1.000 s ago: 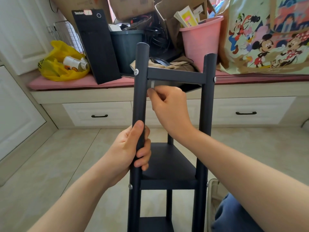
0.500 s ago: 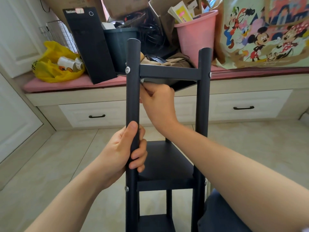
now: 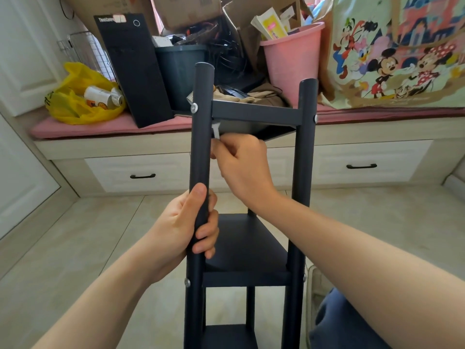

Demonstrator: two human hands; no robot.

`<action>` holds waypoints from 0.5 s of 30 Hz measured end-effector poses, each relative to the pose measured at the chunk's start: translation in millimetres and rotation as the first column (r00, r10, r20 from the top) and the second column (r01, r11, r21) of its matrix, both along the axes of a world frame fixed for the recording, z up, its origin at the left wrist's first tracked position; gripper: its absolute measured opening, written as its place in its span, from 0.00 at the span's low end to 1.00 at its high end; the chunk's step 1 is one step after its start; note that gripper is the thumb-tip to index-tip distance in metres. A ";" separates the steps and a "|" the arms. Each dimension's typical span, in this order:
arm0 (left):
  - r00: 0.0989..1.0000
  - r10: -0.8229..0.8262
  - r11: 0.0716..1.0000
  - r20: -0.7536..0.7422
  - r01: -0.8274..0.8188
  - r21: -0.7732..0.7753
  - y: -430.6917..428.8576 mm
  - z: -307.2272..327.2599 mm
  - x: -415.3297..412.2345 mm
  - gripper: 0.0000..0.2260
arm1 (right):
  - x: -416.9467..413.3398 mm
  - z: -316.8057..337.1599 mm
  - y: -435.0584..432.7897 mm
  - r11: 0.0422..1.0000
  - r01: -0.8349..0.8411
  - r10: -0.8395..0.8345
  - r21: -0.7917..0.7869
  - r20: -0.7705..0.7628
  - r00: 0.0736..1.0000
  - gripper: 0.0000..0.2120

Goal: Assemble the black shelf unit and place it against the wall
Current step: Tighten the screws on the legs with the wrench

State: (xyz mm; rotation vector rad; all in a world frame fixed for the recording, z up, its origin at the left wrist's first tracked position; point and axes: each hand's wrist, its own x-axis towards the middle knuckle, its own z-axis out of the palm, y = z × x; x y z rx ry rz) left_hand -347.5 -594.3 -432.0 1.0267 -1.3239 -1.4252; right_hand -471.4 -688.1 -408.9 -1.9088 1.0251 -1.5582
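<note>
The black shelf unit (image 3: 254, 113) stands upright in front of me, with round posts, a top shelf, a middle shelf (image 3: 247, 244) and a lower one at the frame's bottom edge. My left hand (image 3: 186, 227) grips the front left post (image 3: 200, 152) at mid-height. My right hand (image 3: 241, 165) is just under the top shelf, beside that post, pinching a small pale tool (image 3: 216, 131) that points up at the shelf's underside. Silver screw heads (image 3: 193, 108) show on the posts at shelf level.
Behind the unit runs a window bench with a pink cushion (image 3: 105, 125) and drawers (image 3: 141, 172). On it stand a black computer tower (image 3: 133, 69), a dark bin (image 3: 180, 69), a pink bucket (image 3: 293, 61), a yellow bag (image 3: 80, 96) and a cartoon-print bag (image 3: 397, 51). Tiled floor (image 3: 75, 235) lies around.
My right hand has shifted slightly under the top shelf and the pale tool now shows above its fingers. My left hand keeps its grip on the post. The view moved a little.
</note>
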 end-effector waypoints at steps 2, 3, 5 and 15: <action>1.000 -0.001 1.000 0.003 0.001 0.000 0.5 0.2 -0.8 0.21 | -5.9 2.6 0.8 1.000 0.013 -0.013 0.015 0.001 1.000 0.17; 1.000 -0.001 1.000 0.003 0.001 0.000 0.6 0.5 -1.5 0.21 | -8.7 4.2 1.3 1.000 0.015 -0.015 0.017 0.005 1.000 0.17; 1.000 -0.001 1.000 0.008 0.001 0.001 0.7 1.3 -2.7 0.21 | -12.6 7.3 2.4 1.000 0.012 -0.012 0.014 0.018 1.000 0.16; 1.000 0.006 1.000 -0.001 -0.006 0.016 0.9 1.2 -3.8 0.23 | -15.5 13.2 4.2 0.998 0.033 -0.032 -0.054 0.013 0.999 0.15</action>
